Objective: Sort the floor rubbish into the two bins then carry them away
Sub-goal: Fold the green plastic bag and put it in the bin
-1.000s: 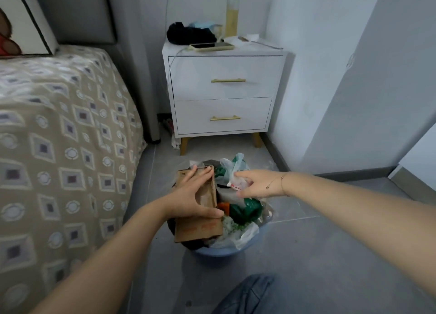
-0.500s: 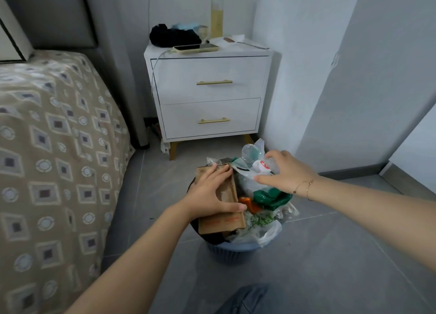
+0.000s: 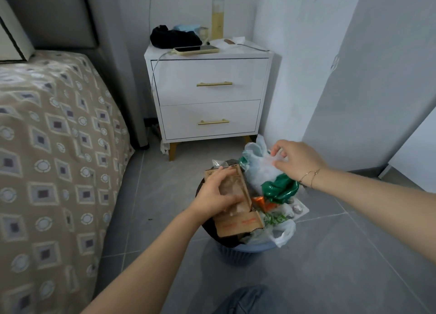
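A blue bin [image 3: 245, 252] stands on the grey tiled floor [image 3: 330, 254] in front of a white nightstand [image 3: 210, 96], beside the patterned bed [image 3: 47, 148]; only its lower front wall shows, the rim being hidden under overflowing rubbish. The left hand [image 3: 215, 193] lies flat on a brown cardboard box [image 3: 238, 221] at the left of the heap, fingers [image 3: 232, 199] spread and curled over the box's upper panel, which they partly cover; printing on the box is too blurred to read. The right hand [image 3: 297, 160], with a thin bracelet at the wrist, pinches a translucent plastic bag [image 3: 257, 165] that stands above the heap. Below it lie a crumpled green wrapper [image 3: 279, 190], an orange scrap [image 3: 262, 201] and a white bag [image 3: 283, 233] hanging over the bin's edge; smaller items there cannot be identified. A phone [image 3: 195, 50] rests on the nightstand's surface. A denim-clad knee [image 3: 245, 299] is cut off at the bottom edge.
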`<state>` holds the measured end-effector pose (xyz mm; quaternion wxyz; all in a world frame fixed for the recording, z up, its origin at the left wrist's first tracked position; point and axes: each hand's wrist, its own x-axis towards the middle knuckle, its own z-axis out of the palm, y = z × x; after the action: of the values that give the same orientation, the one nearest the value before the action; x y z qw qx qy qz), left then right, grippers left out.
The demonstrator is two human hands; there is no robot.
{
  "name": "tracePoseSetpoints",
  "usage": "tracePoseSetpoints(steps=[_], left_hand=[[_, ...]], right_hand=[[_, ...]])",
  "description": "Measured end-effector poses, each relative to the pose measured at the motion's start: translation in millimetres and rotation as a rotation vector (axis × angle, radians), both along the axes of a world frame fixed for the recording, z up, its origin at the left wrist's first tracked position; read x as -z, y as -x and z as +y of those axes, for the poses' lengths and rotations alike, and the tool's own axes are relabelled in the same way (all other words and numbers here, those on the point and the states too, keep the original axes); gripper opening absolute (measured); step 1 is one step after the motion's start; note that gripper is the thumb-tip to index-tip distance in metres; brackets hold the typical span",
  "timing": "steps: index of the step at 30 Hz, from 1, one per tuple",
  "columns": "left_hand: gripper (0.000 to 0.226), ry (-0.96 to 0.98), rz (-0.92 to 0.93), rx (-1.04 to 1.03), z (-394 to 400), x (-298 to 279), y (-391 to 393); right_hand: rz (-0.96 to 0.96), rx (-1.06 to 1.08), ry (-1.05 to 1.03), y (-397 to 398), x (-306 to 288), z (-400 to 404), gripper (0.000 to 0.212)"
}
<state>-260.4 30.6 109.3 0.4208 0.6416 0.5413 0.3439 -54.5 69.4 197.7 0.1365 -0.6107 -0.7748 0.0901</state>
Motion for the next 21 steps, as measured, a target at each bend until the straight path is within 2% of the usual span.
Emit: tracePoseSetpoints(steps=[2, 4, 6, 8, 11, 14, 16, 17, 21], left_hand=[[0.05, 0.076, -0.355, -0.072, -7, 0, -2], [0.047, 0.019, -0.498, -0.229, -15, 2, -1], [0.043, -0.055, -0.497, -0.447, -23, 5, 4], [0.037, -0.077, -0.402, -0.575, -30, 14, 12], [0.029, 0.049, -0.274, -0.577, -37, 30, 18], [0.033, 0.204, -0.38, -0.616, -39, 36, 22], [0.039, 0.319, -0.448, -0.595, -41, 38, 26], [0.041, 0.374, -0.469, -0.571, -42, 40, 28], [0.033, 0.459, -0.54, -0.502, -51, 55, 32]], right_hand=[[-0.058, 0.001, -0.099, -5, -12, -1, 0.017], [-0.073, -0.014, -0.188, -7, -24, -2, 0.018], [-0.024, -0.047, -0.251, -4, -34, -3, 0.019], [0.071, -0.079, -0.277, 5, -41, -4, 0.019], [0.271, -0.135, -0.19, 25, -43, -9, 0.02], [0.442, -0.243, -0.038, 51, -41, -27, 0.037], [0.37, -0.324, -0.041, 68, -33, -40, 0.048], [0.274, -0.365, -0.069, 74, -27, -46, 0.051], [-0.255, -0.491, -0.184, 94, -2, -57, 0.061]])
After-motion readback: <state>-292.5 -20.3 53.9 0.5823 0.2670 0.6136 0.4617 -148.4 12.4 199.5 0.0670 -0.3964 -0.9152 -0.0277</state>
